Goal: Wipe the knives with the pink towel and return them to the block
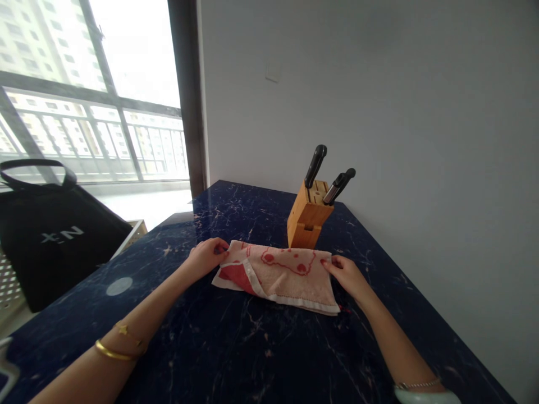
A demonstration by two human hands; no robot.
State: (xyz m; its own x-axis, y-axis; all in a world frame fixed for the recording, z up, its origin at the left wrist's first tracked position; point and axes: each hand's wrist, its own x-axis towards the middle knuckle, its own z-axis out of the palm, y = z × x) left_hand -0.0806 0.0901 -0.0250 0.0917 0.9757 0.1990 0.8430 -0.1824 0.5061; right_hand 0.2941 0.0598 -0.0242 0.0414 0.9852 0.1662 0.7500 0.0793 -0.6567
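A pink towel (295,280) with a red pattern and white edges lies folded over on the dark blue marbled table (269,359). Its front left part is turned back, showing a red underside. My left hand (208,255) pinches the towel's far left corner between thumb and fingers. At the far right corner, my right hand (343,272) is closed on the towel edge in the same way. Just behind the towel stands a wooden knife block (305,219), its lower front partly hidden by the cloth.
Several black-handled tools, among them a knife (315,165), stick up from the block. To the left, a black bag (63,230) hangs over a perforated chair (137,227). A pale round spot (119,286) marks the left tabletop. A grey wall (400,112) borders the back and right.
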